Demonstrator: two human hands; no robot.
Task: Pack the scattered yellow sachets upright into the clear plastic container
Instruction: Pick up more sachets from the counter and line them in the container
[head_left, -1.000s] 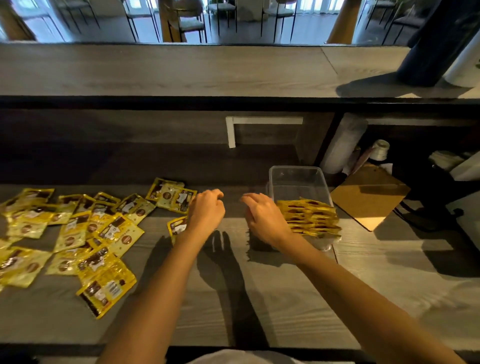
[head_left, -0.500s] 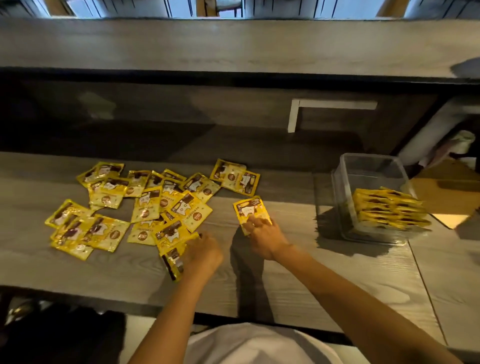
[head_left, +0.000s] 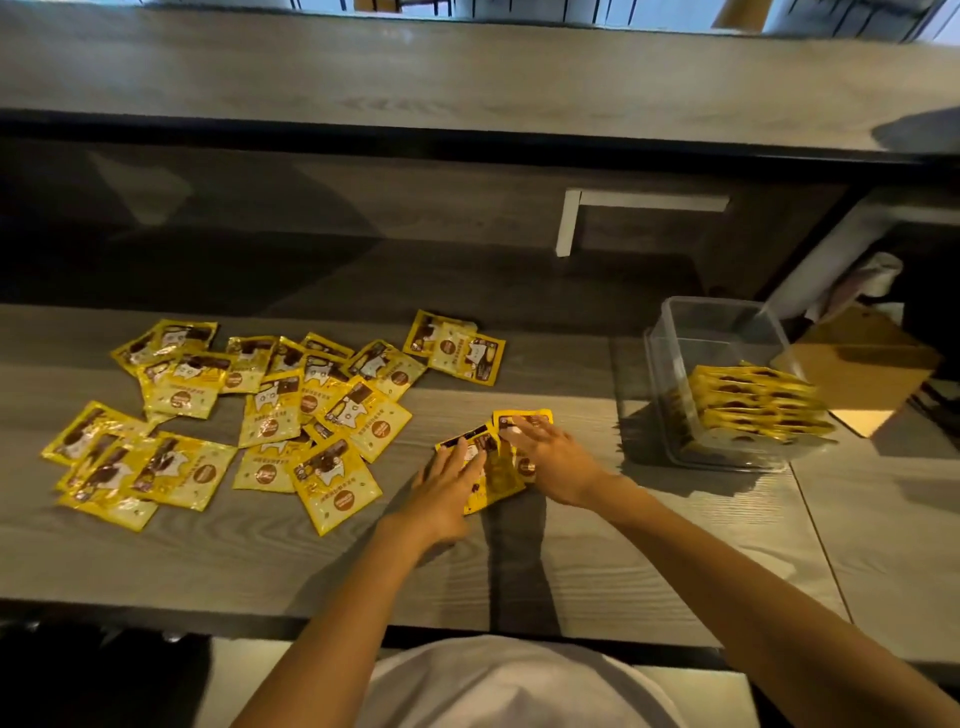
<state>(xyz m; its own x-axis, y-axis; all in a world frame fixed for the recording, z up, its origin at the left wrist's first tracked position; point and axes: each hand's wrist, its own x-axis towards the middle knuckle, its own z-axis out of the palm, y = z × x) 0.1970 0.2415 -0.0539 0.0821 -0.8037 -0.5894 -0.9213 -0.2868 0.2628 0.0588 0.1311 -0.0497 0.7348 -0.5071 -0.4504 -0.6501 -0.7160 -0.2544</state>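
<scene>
Several yellow sachets (head_left: 270, 410) lie scattered flat on the grey wooden counter, left of centre. Two more yellow sachets (head_left: 496, 475) lie overlapping at the centre. My left hand (head_left: 447, 488) rests flat on the left one, fingers spread. My right hand (head_left: 553, 457) presses on the right one, whose top edge (head_left: 522, 417) shows beyond my fingers. The clear plastic container (head_left: 711, 332) stands to the right, with a row of sachets (head_left: 758, 405) packed upright in its near half; its far half holds none.
A brown clipboard (head_left: 862, 369) lies right of the container. A white roll (head_left: 826, 260) and a crumpled cloth sit behind it. A raised counter ledge (head_left: 467, 83) runs across the back. A white bracket (head_left: 569, 223) stands on the back wall.
My left hand slid a sachet from the pile rightward to the one under my right hand; both hands now lie on the overlapping pair. The view shifted left, away from the container.
</scene>
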